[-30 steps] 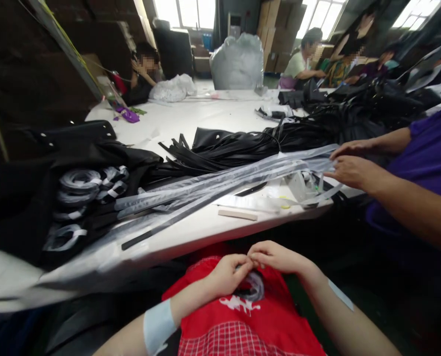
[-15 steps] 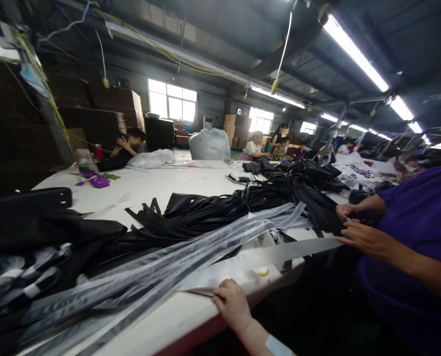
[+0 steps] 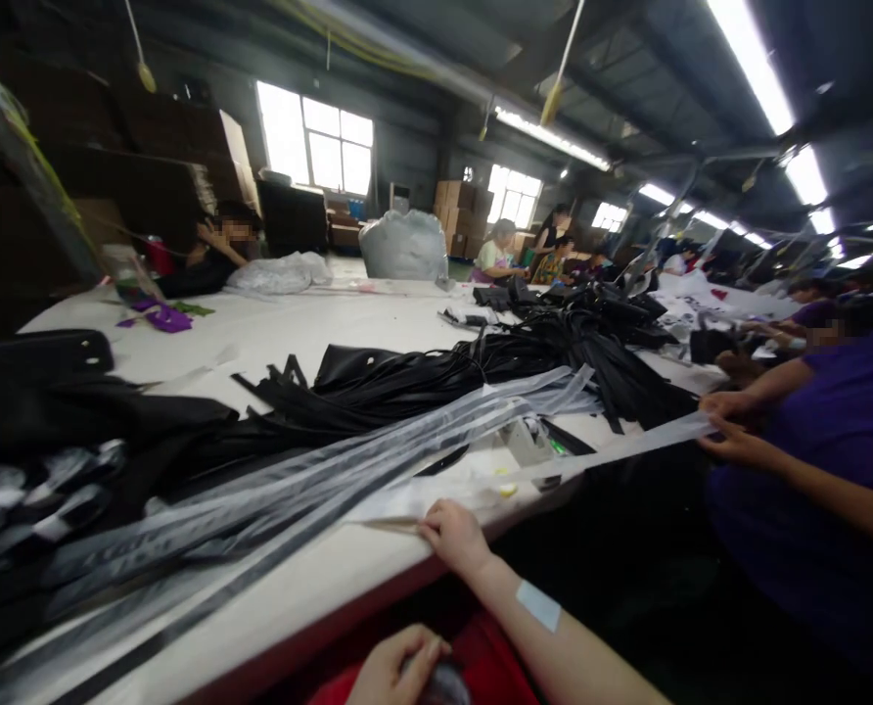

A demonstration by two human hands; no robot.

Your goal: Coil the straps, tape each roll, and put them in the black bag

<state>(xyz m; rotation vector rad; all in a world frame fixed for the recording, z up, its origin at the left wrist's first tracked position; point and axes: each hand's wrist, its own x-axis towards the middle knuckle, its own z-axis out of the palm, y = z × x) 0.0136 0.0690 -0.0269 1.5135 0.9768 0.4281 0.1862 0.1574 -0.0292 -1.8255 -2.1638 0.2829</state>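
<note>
My right hand (image 3: 455, 534) rests on the near edge of the white table (image 3: 348, 323), its fingers on a thin flat beige stick (image 3: 392, 524) that lies beside a pile of long clear plastic strips (image 3: 311, 485). A pale patch sticks to that forearm. My left hand (image 3: 396, 671) is down in my lap over red cloth, curled around a small grey round thing (image 3: 447, 682) that is mostly hidden.
A heap of black straps (image 3: 436, 377) covers the table's middle, and black bags (image 3: 55, 411) are piled at the left. A co-worker in purple (image 3: 833, 460) at the right holds a clear strip (image 3: 627, 446) in both hands. Other people sit at the far side.
The view has dropped slightly and my left hand has come into sight in my lap. My right hand stays on the stick at the table edge. The co-worker has pulled a clear strip taut.
</note>
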